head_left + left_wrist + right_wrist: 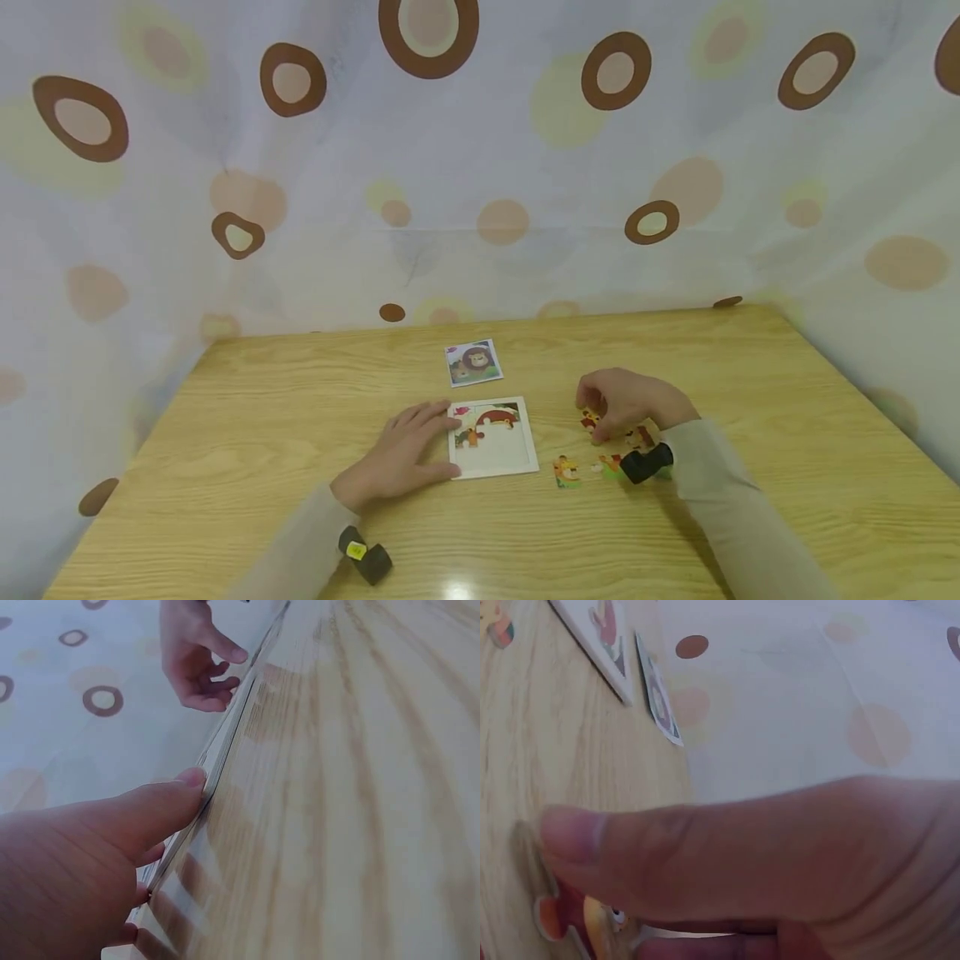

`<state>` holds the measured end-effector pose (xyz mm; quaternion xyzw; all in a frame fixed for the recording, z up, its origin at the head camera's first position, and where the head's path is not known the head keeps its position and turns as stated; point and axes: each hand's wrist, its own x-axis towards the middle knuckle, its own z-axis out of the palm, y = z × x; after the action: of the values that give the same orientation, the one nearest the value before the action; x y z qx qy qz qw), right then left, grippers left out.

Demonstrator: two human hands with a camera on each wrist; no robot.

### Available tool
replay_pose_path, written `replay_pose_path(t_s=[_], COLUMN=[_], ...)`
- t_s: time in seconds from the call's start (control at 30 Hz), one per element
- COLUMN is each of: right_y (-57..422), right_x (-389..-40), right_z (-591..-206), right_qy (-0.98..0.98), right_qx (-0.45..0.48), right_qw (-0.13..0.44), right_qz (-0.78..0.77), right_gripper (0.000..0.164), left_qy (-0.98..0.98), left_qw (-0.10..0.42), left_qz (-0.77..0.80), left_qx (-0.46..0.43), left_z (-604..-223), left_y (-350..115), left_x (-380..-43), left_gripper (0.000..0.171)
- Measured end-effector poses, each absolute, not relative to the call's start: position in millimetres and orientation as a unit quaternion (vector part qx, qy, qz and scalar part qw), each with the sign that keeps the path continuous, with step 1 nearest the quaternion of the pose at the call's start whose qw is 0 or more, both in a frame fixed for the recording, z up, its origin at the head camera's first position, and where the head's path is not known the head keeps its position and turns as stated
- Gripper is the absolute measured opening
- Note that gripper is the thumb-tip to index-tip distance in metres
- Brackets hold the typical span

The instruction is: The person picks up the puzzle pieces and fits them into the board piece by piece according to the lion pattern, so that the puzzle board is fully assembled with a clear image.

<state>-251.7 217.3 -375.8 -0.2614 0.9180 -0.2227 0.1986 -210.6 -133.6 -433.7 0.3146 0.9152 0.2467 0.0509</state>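
A white-framed jigsaw board [493, 477], partly filled with picture pieces along its top and left, lies flat on the table. My left hand [401, 454] rests at its left side, with fingers fairly straight and thumb and fingertips touching the frame; the left wrist view shows the thumb [161, 814] against its edge. To the right of the board, my right hand [626, 400] pinches a red and orange puzzle piece [570, 919] between thumb and fingers, low over the table. The thumb hides part of the piece in the right wrist view.
Loose puzzle pieces, one of them a yellow and orange piece [566, 472], lie near my right hand, some partly covered by it and its wrist strap. A lion picture card [473, 363] lies behind the board. A spotted curtain [502, 167] stands behind the wooden table [300, 383].
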Motion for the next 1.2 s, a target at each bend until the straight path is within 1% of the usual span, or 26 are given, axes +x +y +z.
replay_pose_path(t_s=[0.17, 0.37, 0.6, 0.77, 1.2], right_y=[217, 217, 216, 215, 214], right_x=[-253, -252, -252, -250, -251], right_z=[-383, -382, -386, -384, -383], right_qy=[0.924, 0.926, 0.926, 0.926, 0.931], right_qx=[-0.257, -0.245, -0.249, -0.256, -0.264], right_qw=[0.184, 0.185, 0.169, 0.159, 0.151], right_qz=[-0.216, -0.219, -0.227, -0.229, -0.202], right_gripper=[0.029, 0.025, 0.028, 0.021, 0.025], left_qy=[0.912, 0.910, 0.912, 0.910, 0.907], left_qw=[0.047, 0.051, 0.053, 0.053, 0.048], left_qz=[0.254, 0.260, 0.259, 0.266, 0.267], left_qx=[0.318, 0.319, 0.313, 0.313, 0.321], left_z=[-435, -433, -434, -435, -436], left_y=[-132, -131, -133, -134, -134], left_x=[-211, -210, -209, -209, -210], left_gripper=[0.059, 0.059, 0.059, 0.058, 0.058])
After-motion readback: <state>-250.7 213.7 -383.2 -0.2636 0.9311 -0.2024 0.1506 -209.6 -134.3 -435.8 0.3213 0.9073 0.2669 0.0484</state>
